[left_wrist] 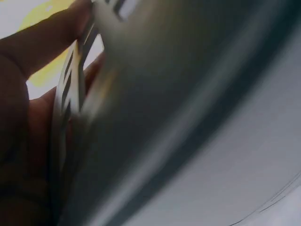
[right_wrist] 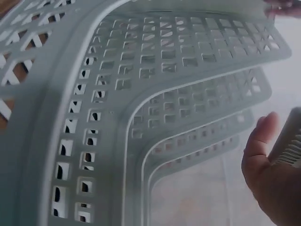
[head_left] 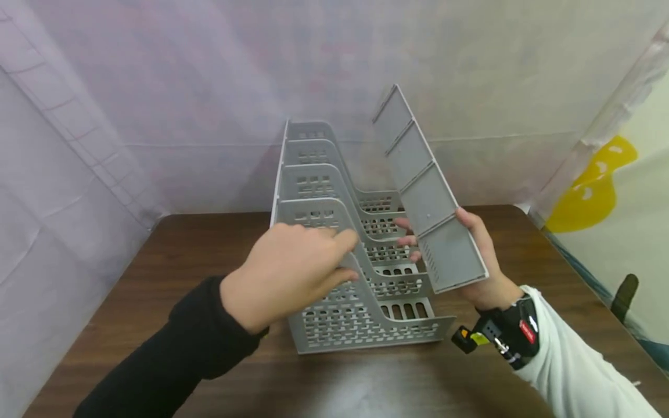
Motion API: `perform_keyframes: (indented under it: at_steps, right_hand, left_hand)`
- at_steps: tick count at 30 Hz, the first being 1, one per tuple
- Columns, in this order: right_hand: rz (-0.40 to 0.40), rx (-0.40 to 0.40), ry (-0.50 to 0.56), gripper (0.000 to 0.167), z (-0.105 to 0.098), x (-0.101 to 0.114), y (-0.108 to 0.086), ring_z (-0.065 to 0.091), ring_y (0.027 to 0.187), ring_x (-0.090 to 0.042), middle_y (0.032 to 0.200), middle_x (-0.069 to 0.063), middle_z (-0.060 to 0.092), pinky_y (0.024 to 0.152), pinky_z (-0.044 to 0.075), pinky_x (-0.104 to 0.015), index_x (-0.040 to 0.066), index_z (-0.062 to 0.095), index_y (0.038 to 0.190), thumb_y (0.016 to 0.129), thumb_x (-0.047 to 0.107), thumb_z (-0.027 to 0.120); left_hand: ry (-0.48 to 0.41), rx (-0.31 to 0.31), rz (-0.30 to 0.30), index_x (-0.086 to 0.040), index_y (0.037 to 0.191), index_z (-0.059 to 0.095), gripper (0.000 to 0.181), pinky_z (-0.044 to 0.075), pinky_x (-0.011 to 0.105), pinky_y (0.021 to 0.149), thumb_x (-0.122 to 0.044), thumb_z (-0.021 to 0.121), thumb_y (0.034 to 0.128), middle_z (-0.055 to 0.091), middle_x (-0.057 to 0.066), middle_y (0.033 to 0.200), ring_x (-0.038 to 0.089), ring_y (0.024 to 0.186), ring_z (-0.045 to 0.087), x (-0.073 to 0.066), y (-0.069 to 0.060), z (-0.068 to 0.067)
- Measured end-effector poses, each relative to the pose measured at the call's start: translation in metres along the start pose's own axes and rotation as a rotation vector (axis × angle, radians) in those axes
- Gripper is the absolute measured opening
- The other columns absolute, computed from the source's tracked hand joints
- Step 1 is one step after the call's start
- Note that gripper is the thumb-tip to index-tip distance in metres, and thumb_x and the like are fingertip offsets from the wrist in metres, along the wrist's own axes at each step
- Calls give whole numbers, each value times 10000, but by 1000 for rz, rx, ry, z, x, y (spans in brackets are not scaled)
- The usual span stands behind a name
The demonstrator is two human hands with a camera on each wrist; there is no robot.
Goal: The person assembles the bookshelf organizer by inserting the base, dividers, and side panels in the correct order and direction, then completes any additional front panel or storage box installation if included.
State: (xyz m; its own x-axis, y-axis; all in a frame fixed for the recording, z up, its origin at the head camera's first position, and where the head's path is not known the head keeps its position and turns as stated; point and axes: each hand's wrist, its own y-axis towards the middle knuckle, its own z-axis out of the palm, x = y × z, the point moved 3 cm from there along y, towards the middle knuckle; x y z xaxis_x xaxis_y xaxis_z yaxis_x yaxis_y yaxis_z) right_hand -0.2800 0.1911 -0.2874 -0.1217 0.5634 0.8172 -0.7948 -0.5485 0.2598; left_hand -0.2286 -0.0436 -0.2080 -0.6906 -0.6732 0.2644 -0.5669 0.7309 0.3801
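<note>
A grey slotted file rack (head_left: 367, 287) with several upright dividers stands on the table. My left hand (head_left: 292, 270) grips the nearest divider by its sloping edge, thumb on the side facing me. In the left wrist view, fingers (left_wrist: 42, 42) lie around a slotted plastic wall (left_wrist: 141, 103). My right hand (head_left: 488, 278) holds a long flat grey panel (head_left: 424, 188) with cross ribs, tilted above the rack's low right side. Its thumb lies on the panel's right edge, while other fingertips show past the left edge. The right wrist view shows the dividers (right_wrist: 110, 110) side-on.
The brown wooden table (head_left: 141, 290) stretches around the rack. A pale sheet (head_left: 219, 87) hangs behind it and another along the left. At the right are a yellow shape (head_left: 587, 200) and a dark rounded object (head_left: 624, 297).
</note>
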Motion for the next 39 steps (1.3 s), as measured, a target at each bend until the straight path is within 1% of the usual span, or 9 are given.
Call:
perform_keyframes:
  at_steps: [5, 10, 14, 17, 21, 24, 26, 33, 39]
  right_hand:
    - [108, -64, -67, 536, -13, 4, -4, 548, 1213, -277, 1375, -116, 485, 904, 506, -330, 256, 37, 1529, 1008, 315, 150]
    - [210, -189, -277, 542, -32, 11, -17, 564, 1195, -222, 1332, -48, 536, 927, 499, -335, 179, 13, 1523, 1007, 237, 168]
    - [244, -308, -402, 578, -49, 11, -27, 594, 1155, -193, 1265, 3, 593, 919, 503, -344, 144, -2, 1530, 1027, 302, 237]
    - [285, -376, -436, 633, -58, 10, -33, 605, 1143, -194, 1250, 10, 569, 925, 505, -372, 176, -20, 1534, 1023, 385, 291]
    - [343, -473, -562, 626, -70, 11, -41, 676, 930, -147, 1061, 51, 625, 793, 561, -353, 90, 49, 1530, 1023, 343, 315]
    - [370, -540, -754, 596, -76, 13, -47, 675, 745, -103, 885, 95, 644, 647, 575, -327, -2, 112, 1513, 1020, 269, 310]
    - [364, -571, -871, 580, -77, 16, -48, 667, 701, -98, 865, 73, 635, 610, 575, -337, -22, 136, 1507, 1016, 239, 302]
    - [353, -575, -1161, 522, -74, 32, -43, 643, 729, -149, 1085, -272, 588, 604, 559, -383, -62, 277, 1454, 1013, 218, 268]
    - [390, -532, -1251, 503, -75, 31, -36, 633, 732, -178, 1144, -321, 569, 593, 551, -370, -75, 331, 1422, 1004, 202, 293]
  left_hand:
    - [10, -47, 0, -204, 808, 546, 304, 182, 205, 363, -470, 690, 823, 421, -124, 520, 36, 412, 394, 0, 0, 2]
    - [-63, -164, 50, -220, 900, 629, 266, 289, 181, 393, -452, 716, 805, 603, -132, 676, 21, 505, 507, 0, -2, 0]
    - [-233, -230, 42, -219, 1007, 691, 354, 490, 234, 625, -469, 749, 764, 702, -104, 891, 58, 749, 629, 9, -10, -8]
    - [-279, -215, -7, -225, 927, 709, 352, 494, 338, 797, -498, 772, 715, 700, -108, 850, 90, 787, 624, 20, -14, -9]
    - [-195, -198, -31, -229, 557, 513, 410, 452, 399, 856, -514, 753, 729, 421, -132, 498, 81, 522, 396, 26, -14, 1]
    - [-137, -234, -20, -208, 502, 280, 603, 447, 382, 816, -525, 732, 745, 169, -97, 479, 87, 465, 211, 25, -12, 8]
    - [-124, -260, -9, -202, 512, 249, 627, 443, 371, 785, -532, 733, 734, 144, -99, 498, 80, 458, 188, 24, -11, 8]
    - [-101, -263, 2, -199, 507, 276, 609, 454, 384, 787, -557, 720, 721, 151, -112, 499, 74, 459, 202, 23, -10, 7]
    - [-108, -274, 12, -188, 508, 281, 604, 446, 379, 770, -543, 722, 721, 168, -91, 493, 81, 461, 203, 25, -10, 9]
